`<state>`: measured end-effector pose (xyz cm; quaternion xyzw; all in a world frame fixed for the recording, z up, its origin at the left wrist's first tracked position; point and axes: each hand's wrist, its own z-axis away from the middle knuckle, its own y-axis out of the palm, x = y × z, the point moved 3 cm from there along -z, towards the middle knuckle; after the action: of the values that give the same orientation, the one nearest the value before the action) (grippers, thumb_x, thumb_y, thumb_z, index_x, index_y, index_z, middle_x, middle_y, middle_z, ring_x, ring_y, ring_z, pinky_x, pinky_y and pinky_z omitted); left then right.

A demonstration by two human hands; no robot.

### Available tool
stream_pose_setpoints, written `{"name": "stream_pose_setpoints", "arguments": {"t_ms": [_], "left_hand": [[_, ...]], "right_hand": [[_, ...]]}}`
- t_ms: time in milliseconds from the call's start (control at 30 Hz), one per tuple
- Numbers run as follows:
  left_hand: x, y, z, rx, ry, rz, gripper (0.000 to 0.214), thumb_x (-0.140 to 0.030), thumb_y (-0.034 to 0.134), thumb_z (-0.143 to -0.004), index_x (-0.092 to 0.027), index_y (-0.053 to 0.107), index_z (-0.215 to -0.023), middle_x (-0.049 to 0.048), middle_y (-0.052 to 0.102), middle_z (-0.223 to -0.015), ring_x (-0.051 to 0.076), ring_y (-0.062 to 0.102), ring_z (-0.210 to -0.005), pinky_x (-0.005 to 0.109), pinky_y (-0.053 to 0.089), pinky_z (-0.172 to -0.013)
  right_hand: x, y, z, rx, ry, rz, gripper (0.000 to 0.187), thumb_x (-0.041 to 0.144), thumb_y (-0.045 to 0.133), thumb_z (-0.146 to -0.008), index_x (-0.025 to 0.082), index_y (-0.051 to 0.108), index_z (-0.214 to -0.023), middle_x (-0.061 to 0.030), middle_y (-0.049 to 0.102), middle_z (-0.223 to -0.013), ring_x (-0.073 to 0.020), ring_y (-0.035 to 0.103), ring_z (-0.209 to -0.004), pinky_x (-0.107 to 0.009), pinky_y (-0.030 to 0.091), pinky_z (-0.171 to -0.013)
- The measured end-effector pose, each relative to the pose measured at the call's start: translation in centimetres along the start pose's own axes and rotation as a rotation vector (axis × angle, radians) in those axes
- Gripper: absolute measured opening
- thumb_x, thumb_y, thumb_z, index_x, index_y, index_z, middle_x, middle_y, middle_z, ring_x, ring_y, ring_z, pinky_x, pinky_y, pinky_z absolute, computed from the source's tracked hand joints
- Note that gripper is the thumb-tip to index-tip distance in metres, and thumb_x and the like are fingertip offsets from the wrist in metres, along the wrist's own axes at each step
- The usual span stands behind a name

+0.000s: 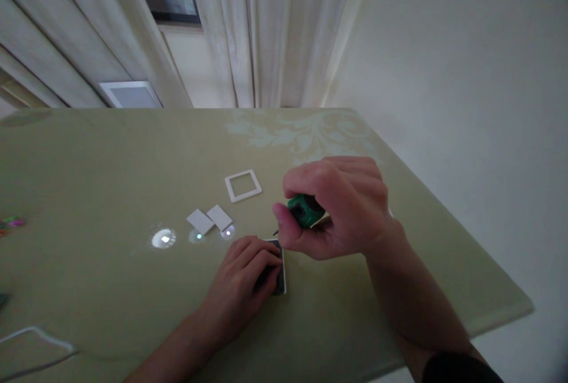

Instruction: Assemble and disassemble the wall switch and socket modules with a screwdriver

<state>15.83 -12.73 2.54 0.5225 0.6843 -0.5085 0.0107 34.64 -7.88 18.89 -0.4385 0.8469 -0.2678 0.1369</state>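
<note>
My right hand (337, 208) is closed round a green-handled screwdriver (306, 210). Its thin dark shaft shows just beyond the thumb, pointing down and left near the far edge of a wall switch body (281, 282). That switch body is dark inside with a thin white rim, and it lies on the table. With bent fingers, my left hand (248, 273) grips it from the left, hiding much of it. The screwdriver tip is close to the switch body; whether they touch, I cannot tell. Beyond lie a white square frame (233, 193) and two white rocker plates (200, 221), (219, 218).
The glossy pale green table (110, 164) has its right edge beside a white wall (488, 105). A white cable (39, 330) lies at the lower left. Small colourful items (13, 223) sit at the far left. Curtains (293, 28) hang behind the table.
</note>
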Motion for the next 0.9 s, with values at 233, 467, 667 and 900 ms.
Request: {"name": "stream_pose_setpoints", "arguments": {"t_ms": [233, 467, 667, 900], "left_hand": [[0.7, -0.6, -0.4, 0.088, -0.012, 0.067, 0.015, -0.017, 0.063, -0.106, -0.029, 0.069, -0.113, 0.0046, 0.078, -0.121, 0.026, 0.072, -0.117, 0.051, 0.05, -0.118], [1.7, -0.4, -0.3, 0.059, -0.104, 0.04, 0.014, -0.021, 0.065, -0.107, -0.03, 0.075, -0.112, 0.0049, 0.08, -0.126, 0.03, 0.073, -0.122, 0.059, 0.045, -0.122], [4.3, -1.9, -0.7, -0.08, -0.214, -0.003, 0.01, -0.028, 0.067, -0.105, -0.028, 0.077, -0.108, 0.0074, 0.08, -0.123, 0.031, 0.073, -0.116, 0.052, 0.056, -0.104], [5.1, -2.3, -0.5, -0.022, -0.28, 0.113, 0.009, -0.028, 0.072, -0.102, -0.029, 0.077, -0.108, 0.0066, 0.077, -0.131, 0.032, 0.068, -0.125, 0.061, 0.048, -0.115]], "right_hand": [[0.0, 0.0, -0.1, 0.004, -0.01, -0.017, 0.009, 0.023, 0.071, -0.093, 0.022, 0.063, -0.097, 0.0069, 0.066, -0.072, -0.011, 0.055, -0.058, -0.029, 0.045, -0.058], [0.0, -0.1, -0.1, 0.015, 0.002, -0.03, 0.007, 0.023, 0.07, -0.093, 0.022, 0.065, -0.097, 0.0052, 0.069, -0.074, -0.0119, 0.058, -0.06, -0.03, 0.046, -0.06], [-0.1, 0.1, -0.1, 0.039, 0.023, -0.005, 0.011, 0.028, 0.071, -0.097, 0.021, 0.065, -0.091, 0.0057, 0.067, -0.07, -0.0106, 0.054, -0.057, -0.03, 0.043, -0.059], [-0.2, 1.2, 0.0, 0.07, 0.035, -0.005, 0.017, 0.032, 0.071, -0.101, 0.02, 0.066, -0.091, 0.0047, 0.068, -0.071, -0.0112, 0.058, -0.059, -0.029, 0.044, -0.061]]}}
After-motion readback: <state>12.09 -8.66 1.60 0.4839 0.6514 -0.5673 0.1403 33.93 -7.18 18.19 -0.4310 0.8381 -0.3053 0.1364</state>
